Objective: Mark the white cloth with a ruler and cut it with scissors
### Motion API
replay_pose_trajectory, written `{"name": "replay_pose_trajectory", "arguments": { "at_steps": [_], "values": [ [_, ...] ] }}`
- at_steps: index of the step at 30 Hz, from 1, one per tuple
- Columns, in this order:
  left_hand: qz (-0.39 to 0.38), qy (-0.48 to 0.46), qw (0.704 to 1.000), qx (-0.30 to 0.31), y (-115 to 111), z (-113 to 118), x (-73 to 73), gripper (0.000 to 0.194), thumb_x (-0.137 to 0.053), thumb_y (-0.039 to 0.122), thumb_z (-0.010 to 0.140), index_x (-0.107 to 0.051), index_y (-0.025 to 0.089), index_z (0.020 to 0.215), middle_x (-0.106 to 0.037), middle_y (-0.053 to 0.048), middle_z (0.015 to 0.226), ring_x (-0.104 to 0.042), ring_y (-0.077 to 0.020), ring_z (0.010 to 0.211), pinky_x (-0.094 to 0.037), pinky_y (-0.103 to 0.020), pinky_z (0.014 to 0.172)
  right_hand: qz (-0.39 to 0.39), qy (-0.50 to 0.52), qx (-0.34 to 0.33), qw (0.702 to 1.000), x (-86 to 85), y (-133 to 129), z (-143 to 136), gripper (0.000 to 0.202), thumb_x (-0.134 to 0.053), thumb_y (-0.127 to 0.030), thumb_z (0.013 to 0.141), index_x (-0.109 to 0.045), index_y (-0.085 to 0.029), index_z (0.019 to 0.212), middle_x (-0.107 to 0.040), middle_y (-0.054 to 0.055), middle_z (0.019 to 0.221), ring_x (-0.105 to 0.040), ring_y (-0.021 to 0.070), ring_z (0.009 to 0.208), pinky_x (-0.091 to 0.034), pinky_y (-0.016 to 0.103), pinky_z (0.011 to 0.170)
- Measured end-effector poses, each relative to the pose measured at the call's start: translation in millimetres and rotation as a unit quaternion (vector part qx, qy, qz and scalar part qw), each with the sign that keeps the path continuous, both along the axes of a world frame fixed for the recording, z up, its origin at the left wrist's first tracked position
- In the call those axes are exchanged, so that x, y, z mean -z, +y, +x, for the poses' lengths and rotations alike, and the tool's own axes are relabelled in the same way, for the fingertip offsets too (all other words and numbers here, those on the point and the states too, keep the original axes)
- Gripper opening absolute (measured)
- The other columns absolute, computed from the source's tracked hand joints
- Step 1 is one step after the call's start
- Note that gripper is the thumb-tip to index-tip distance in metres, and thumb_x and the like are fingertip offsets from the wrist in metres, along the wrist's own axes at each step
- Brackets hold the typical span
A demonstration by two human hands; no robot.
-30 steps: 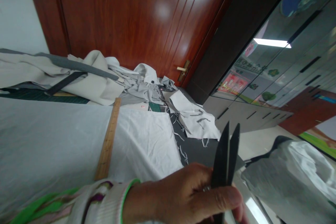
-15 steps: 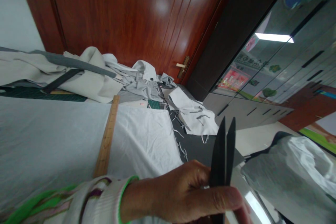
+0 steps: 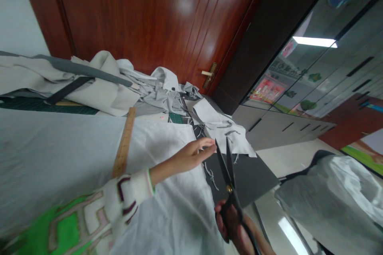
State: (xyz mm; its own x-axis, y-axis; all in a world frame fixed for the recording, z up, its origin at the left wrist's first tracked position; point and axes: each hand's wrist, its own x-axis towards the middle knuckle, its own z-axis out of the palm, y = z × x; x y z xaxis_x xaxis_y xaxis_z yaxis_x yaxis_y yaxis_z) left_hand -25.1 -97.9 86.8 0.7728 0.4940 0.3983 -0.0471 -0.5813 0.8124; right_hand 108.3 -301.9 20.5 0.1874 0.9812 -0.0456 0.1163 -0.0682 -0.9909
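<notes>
A white fabric sheet (image 3: 161,143) lies spread over the table, and a wooden ruler (image 3: 124,147) rests across it. My left hand (image 3: 191,154) reaches out flat over the fabric's right edge with its fingers stretched and holds nothing. Low at the bottom, my right hand (image 3: 229,225) grips the handles of black scissors (image 3: 228,171). Their blades point up and away, slightly apart, just right of my left fingertips and over the dark grey table surface (image 3: 254,175).
Crumpled grey and beige cloth (image 3: 104,87) is heaped at the table's far end, with a white offcut (image 3: 221,129) and thin scraps beside it. A green cutting mat (image 3: 36,105) shows at left. A red-brown door (image 3: 143,20) stands behind. A pale bundle (image 3: 332,199) lies right.
My left hand, which held the scissors close to the camera, has let go and stretched out over the fabric edge. The scissors are now in my right hand, farther away and lower.
</notes>
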Motion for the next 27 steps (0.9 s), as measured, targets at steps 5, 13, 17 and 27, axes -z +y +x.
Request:
{"name": "replay_pose_trajectory", "arguments": {
  "at_steps": [5, 13, 17, 27],
  "values": [
    [0.088, 0.117, 0.981, -0.125, 26, 5, 48.5, 0.045, -0.045, 0.040, 0.098, -0.052, 0.009, 0.129, -0.056, -0.021, 0.138, -0.051, -0.0306, 0.131, -0.036, -0.044, 0.112, -0.077, 0.035, 0.050, 0.995, 2.9, 7, 32, 0.053, -0.067, -0.070, 0.075, -0.071, -0.019, 0.090, -0.057, 0.001, 0.062, -0.046, 0.0101, 0.052, -0.038, 0.022, 0.048],
    [0.201, 0.289, 0.926, -0.139, 21, -3, 76.7, 0.080, -0.055, 0.050, 0.091, -0.031, 0.000, 0.148, -0.023, -0.025, 0.158, -0.017, -0.0310, 0.150, -0.017, -0.049, 0.122, -0.165, -0.143, 0.081, 0.972, -11.5, 27, 49, 0.054, -0.063, -0.076, 0.068, -0.069, -0.023, 0.069, -0.055, 0.000, 0.056, -0.047, 0.0142, 0.053, -0.038, 0.027, 0.050],
    [0.226, 0.325, 0.909, -0.133, 21, -4, 74.9, 0.086, -0.048, 0.059, 0.091, -0.028, -0.001, 0.150, -0.019, -0.023, 0.159, -0.013, -0.0302, 0.150, -0.014, -0.046, 0.123, -0.178, -0.266, 0.077, 0.944, -22.8, 34, 50, 0.042, -0.065, -0.061, 0.068, -0.070, -0.021, 0.073, -0.064, 0.002, 0.061, -0.059, 0.0194, 0.060, -0.040, 0.028, 0.055],
    [0.242, 0.344, 0.899, -0.125, 21, -4, 74.3, 0.096, -0.039, 0.069, 0.089, -0.023, -0.002, 0.151, -0.014, -0.024, 0.160, -0.008, -0.0298, 0.151, -0.012, -0.047, 0.123, -0.231, -0.415, 0.107, 0.873, -28.7, 44, 44, 0.036, -0.050, -0.055, 0.076, -0.068, -0.024, 0.083, -0.077, 0.009, 0.082, -0.072, 0.0314, 0.085, -0.045, 0.034, 0.068]
  ]
}}
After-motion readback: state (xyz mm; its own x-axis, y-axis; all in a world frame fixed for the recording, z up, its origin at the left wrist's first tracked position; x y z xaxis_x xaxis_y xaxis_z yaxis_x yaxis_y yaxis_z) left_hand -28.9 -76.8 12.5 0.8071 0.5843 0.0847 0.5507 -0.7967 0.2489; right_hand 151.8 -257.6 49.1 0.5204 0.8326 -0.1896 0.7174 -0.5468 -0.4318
